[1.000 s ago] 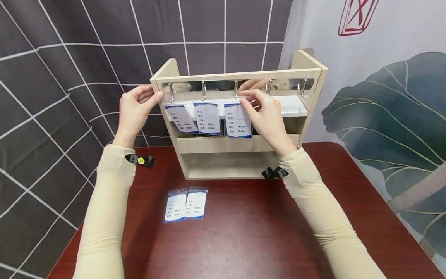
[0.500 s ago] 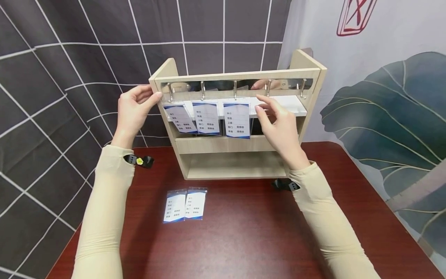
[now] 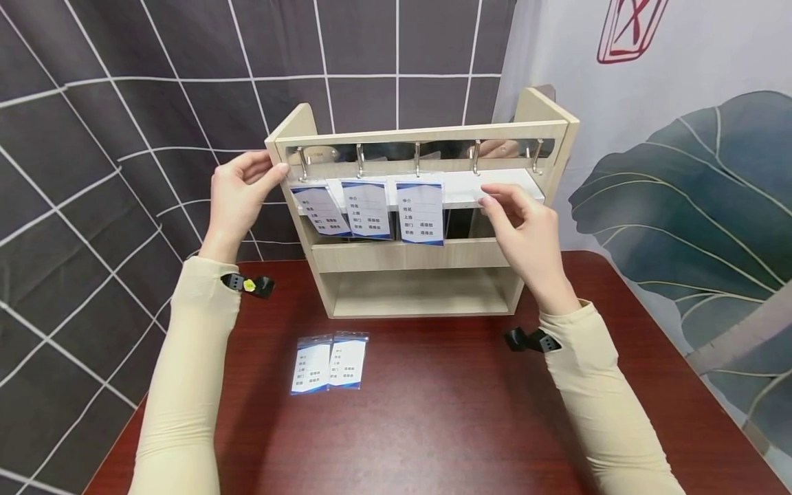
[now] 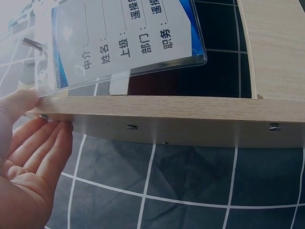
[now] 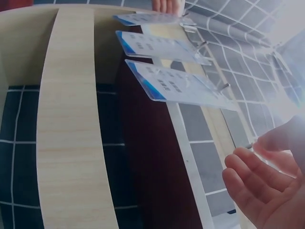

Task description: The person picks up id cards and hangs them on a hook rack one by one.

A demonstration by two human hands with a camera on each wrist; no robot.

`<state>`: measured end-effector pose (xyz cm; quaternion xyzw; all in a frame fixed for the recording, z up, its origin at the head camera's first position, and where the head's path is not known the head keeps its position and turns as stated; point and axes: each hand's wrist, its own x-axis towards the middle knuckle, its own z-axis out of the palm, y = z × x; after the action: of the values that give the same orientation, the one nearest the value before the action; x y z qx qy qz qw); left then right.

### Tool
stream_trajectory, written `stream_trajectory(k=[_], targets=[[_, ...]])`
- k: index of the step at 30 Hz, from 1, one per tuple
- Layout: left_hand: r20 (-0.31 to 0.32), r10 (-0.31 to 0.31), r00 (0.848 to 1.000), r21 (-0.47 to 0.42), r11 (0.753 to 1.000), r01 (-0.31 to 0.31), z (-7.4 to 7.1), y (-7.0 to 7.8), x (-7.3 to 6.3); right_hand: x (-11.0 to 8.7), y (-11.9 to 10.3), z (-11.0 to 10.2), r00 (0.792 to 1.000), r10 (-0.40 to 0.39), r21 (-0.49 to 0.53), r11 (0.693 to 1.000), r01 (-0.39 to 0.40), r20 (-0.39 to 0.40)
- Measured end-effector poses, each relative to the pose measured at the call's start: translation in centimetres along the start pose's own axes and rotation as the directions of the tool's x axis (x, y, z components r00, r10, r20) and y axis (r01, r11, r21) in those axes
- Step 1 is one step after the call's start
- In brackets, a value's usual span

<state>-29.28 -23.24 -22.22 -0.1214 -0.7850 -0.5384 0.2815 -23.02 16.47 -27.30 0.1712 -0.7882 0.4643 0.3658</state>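
Note:
My left hand (image 3: pixel 236 199) grips the upper left edge of a light wooden rack (image 3: pixel 408 257); the left wrist view has the thumb in front and fingers behind the side panel (image 4: pixel 171 106). Three clear-sleeved name badges hang from the rack's metal hooks: a tilted left badge (image 3: pixel 321 210), a second badge (image 3: pixel 366 212) and a third badge (image 3: pixel 421 214), straighter than the first. To their right, my right hand (image 3: pixel 531 240) holds nothing. Its fingers are loosely bent, below the fourth hook (image 3: pixel 476 158). That hook and the right-end hook (image 3: pixel 537 157) carry no badge.
On the dark red table (image 3: pixel 408 426) two more badges lie nearly side by side, a left one (image 3: pixel 311 368) and a right one (image 3: pixel 348 363). A gridded dark curtain (image 3: pixel 365 41) hangs behind the rack, and a pale leaf-patterned curtain (image 3: pixel 569 62) on the right.
My right hand has come away from the third badge, moving right and slightly down. The badge stays hanging on its hook. My left hand keeps its hold on the rack.

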Motion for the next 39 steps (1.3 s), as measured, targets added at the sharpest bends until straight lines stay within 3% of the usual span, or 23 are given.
stream_trajectory(k=[15, 25, 39], targets=[[0.003, -0.009, 1.0, -0.003, 1.0, 0.009, 0.0, 0.0, -0.2, -1.8, 0.4, -1.5, 0.999, 0.045, 0.006, 0.999, -0.045, 0.013], [0.01, 0.005, 1.0, 0.005, 1.0, -0.005, -0.1, 0.1, -0.2, -2.6, 1.2, -1.5, 0.997, 0.065, 0.008, 0.998, -0.065, 0.043], [0.008, 0.001, 1.0, 0.002, 1.0, -0.001, -0.1, 0.2, -0.2, -5.4, 3.6, -0.5, 0.989, 0.09, -0.006, 0.996, -0.09, 0.12]])
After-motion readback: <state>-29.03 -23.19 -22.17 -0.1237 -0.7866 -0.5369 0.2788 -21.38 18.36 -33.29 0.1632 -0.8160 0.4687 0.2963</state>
